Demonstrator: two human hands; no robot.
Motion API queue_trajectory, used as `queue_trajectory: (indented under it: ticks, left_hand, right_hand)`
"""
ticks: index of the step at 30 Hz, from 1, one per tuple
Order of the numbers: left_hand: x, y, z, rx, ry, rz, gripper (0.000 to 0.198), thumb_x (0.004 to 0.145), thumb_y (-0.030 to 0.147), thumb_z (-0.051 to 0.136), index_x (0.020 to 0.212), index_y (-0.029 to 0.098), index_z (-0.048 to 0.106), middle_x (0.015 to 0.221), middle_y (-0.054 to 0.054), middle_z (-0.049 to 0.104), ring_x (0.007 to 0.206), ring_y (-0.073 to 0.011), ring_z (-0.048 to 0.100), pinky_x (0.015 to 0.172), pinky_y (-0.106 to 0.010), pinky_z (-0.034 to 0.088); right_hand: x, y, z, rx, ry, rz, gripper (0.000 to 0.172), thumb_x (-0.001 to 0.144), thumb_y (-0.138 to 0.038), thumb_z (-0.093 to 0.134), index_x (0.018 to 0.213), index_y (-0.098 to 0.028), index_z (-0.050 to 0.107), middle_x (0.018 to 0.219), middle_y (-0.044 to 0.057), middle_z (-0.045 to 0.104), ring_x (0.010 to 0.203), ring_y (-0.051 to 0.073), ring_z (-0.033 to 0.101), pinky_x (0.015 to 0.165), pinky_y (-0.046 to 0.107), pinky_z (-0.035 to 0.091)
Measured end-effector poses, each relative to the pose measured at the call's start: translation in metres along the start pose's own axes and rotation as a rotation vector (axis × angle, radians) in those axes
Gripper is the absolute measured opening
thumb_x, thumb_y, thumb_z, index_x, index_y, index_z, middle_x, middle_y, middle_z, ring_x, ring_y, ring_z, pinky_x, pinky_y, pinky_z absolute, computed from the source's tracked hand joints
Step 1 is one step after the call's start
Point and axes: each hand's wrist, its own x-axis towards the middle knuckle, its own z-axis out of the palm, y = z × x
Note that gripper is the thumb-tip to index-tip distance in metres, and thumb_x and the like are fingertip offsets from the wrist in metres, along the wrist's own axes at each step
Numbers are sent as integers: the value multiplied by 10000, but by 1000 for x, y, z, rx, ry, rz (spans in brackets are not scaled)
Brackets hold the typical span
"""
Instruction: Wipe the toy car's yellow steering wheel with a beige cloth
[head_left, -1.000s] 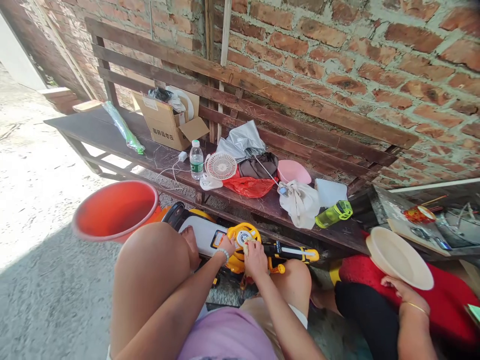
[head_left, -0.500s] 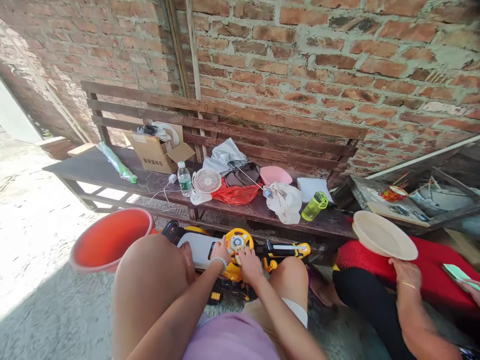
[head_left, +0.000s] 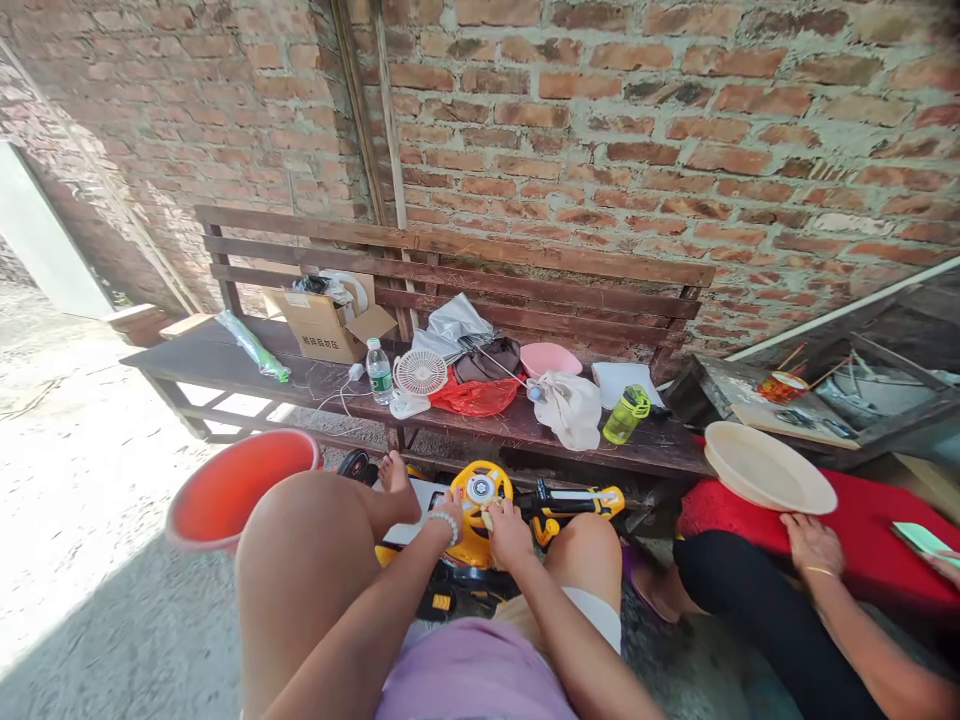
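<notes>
Between my knees stands a yellow, black and white ride-on toy car with a yellow steering wheel (head_left: pixel 481 484). My left hand (head_left: pixel 448 510), with a beaded bracelet at the wrist, is closed on the left side of the wheel's rim; its fingertips are partly hidden. At the wheel's lower right, my right hand (head_left: pixel 511 532) is closed around a small pale cloth (head_left: pixel 491 513), pressed against the wheel. Most of the cloth is covered by my fingers. Just right of the wheel juts a black, white and yellow toy arm (head_left: pixel 581 499).
A wooden bench (head_left: pixel 337 385) against the brick wall holds a cardboard box (head_left: pixel 322 330), a small fan (head_left: pixel 421 373), a water bottle (head_left: pixel 379 372) and a green bottle (head_left: pixel 626 415). A red tub (head_left: pixel 244 485) stands left. At right, another person's hand (head_left: pixel 814 545) rests beside a beige basin (head_left: pixel 772 468).
The view has shifted slightly. My bare foot has moved up on the toy car's white seat. My right hand with the cloth has slid a little down and right along the wheel.
</notes>
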Motion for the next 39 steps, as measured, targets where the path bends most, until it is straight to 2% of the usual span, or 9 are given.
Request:
queue_trajectory:
  ticks: [5, 13, 19, 24, 28, 31, 34, 36, 39]
  left_hand:
    - [-6, 0, -11, 86, -34, -12, 1093, 594, 131, 710, 1593, 114, 265, 1646, -250, 265, 1418, -382, 462, 1164, -451, 400]
    - [-6, 1, -16, 112, -33, -7, 1029, 638, 80, 672, 1591, 129, 288, 1606, -240, 361, 1372, -405, 494, 1115, -502, 434]
    - [-10, -5, -7, 2, 43, 12, 848, 757, 88, 632, 1557, 165, 364, 1588, -183, 410, 1419, -315, 460, 1182, -389, 358]
    - [-8, 3, -4, -124, 96, -42, 694, 842, 126, 607, 1508, 117, 412, 1487, -227, 499, 1313, -321, 556, 1122, -401, 416]
    - [0, 1, -3, -287, 149, -91, 547, 901, 149, 578, 1437, 133, 469, 1409, -184, 576, 1254, -273, 594, 1071, -354, 450]
    - [14, -10, -2, -422, 156, -163, 421, 959, 160, 519, 1380, 159, 501, 1292, -131, 658, 1167, -217, 638, 985, -298, 495]
    - [28, -22, 3, -525, 107, -211, 277, 979, 201, 539, 1246, 147, 588, 1118, -108, 719, 1005, -195, 690, 851, -262, 541]
    - [34, -27, 9, -583, 57, -223, 193, 978, 232, 570, 1138, 141, 629, 991, -81, 736, 866, -172, 706, 758, -237, 553]
    - [38, -30, 17, -663, 4, -244, 151, 990, 249, 559, 1063, 144, 640, 883, -54, 732, 707, -143, 701, 660, -220, 552]
  right_hand:
    - [1, 2, 8, 21, 32, 1, 314, 918, -199, 566, 1222, -254, 625, 1305, 105, 560, 1151, 262, 562, 835, 310, 498]
    - [0, 0, 2, 30, 26, 27, 312, 905, -206, 578, 1205, -276, 630, 1311, 96, 557, 1161, 262, 560, 820, 302, 494]
    - [-1, 1, 4, 20, 31, 43, 305, 947, -218, 512, 1223, -264, 633, 1307, 104, 573, 1143, 261, 569, 832, 312, 488]
    - [-3, 6, 8, 64, 43, 21, 312, 917, -207, 541, 1203, -266, 650, 1285, 95, 586, 1137, 247, 582, 873, 309, 484]
    - [0, 16, 9, 285, 74, 92, 284, 967, -274, 491, 1195, -263, 660, 1219, 78, 635, 1097, 213, 626, 906, 292, 492]
    - [11, 26, 2, 420, 198, 241, 375, 1010, -345, 402, 1275, -224, 638, 1217, 105, 659, 1114, 230, 631, 955, 315, 491]
    - [32, 31, -14, 410, 292, 247, 441, 1011, -357, 386, 1356, -191, 606, 1300, 128, 632, 1188, 252, 583, 1020, 343, 460]
    - [53, 27, -25, 339, 270, 167, 451, 1002, -320, 409, 1391, -189, 594, 1359, 125, 604, 1219, 253, 544, 1056, 350, 426]
    - [88, 13, -36, 151, 81, -31, 469, 977, -288, 486, 1438, -276, 568, 1462, 87, 550, 1283, 265, 470, 1074, 395, 386]
